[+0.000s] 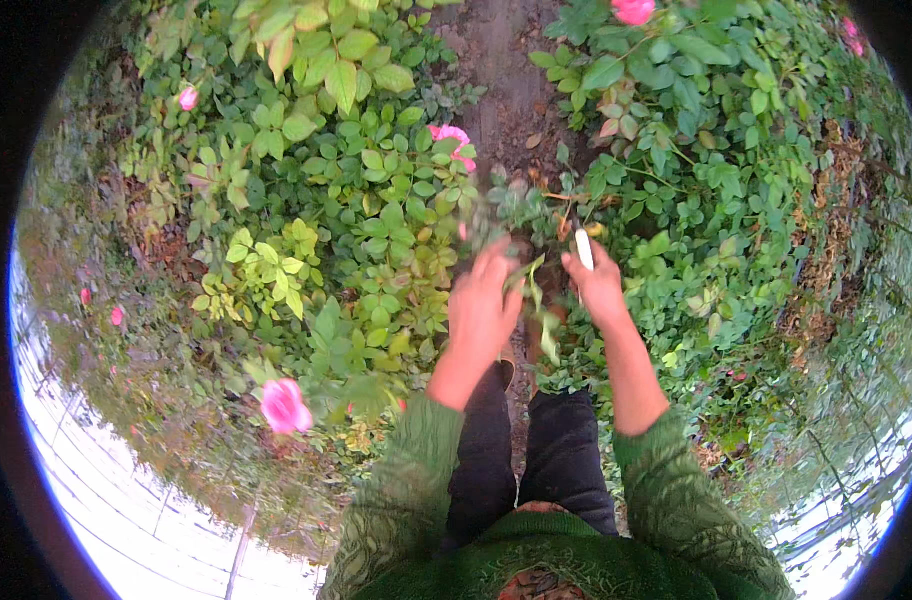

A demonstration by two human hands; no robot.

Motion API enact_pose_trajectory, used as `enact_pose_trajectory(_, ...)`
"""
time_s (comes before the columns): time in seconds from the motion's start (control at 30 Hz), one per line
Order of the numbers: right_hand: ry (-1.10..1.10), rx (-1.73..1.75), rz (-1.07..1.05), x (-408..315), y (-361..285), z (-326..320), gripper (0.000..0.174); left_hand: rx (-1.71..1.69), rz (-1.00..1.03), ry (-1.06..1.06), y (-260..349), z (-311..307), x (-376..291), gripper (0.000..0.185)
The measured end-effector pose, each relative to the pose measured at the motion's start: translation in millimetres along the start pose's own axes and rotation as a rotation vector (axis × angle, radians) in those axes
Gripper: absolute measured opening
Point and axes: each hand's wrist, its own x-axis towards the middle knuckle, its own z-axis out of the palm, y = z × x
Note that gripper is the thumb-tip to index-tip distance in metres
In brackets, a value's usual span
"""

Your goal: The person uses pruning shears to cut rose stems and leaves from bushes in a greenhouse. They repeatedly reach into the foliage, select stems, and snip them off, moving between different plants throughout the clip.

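Pruning shears with a white handle (584, 249) are in my right hand (597, 283). Their dark blades point away from me, among thin stems and a few yellow-brown leaves (563, 225) over the path. My left hand (484, 304) is to the left of them, blurred, its fingers reaching forward and curled. A limp leafy sprig (547, 330) hangs beside its thumb; blur hides whether the fingers grip it. Just beyond my left fingertips is blurred rose foliage (493, 221), with a pink rose (453, 142) farther off.
Dense rose bushes stand on the left (396, 225) and right (696, 165) of a narrow dirt path (501, 90). A large pink rose (285, 405) rises near my left forearm. My dark-trousered legs (561, 450) are below my hands. Dry brown plant litter (820, 277) lies at the right.
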Motion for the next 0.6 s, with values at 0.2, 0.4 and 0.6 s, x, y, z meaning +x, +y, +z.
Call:
enact_pose_trajectory(0.2, -0.157, 0.434, 0.006, -73.8, -36.1, -55.3, 0.046, 0.458, -0.205, -0.606, 44.3, -2.1, 70.7, 0.049)
enact_pose_trajectory(0.4, -0.418, 0.456, 0.089, -103.3, -54.5, -108.7, 0.035, 0.323, -0.285, -0.411, 13.0, -20.3, 6.7, 0.036)
enact_pose_trajectory(0.6, -0.239, 0.098, -0.075, -135.8, -85.1, -165.4, 0.063, -0.430, -0.501, -0.056, -16.2, -105.8, -24.6, 0.032)
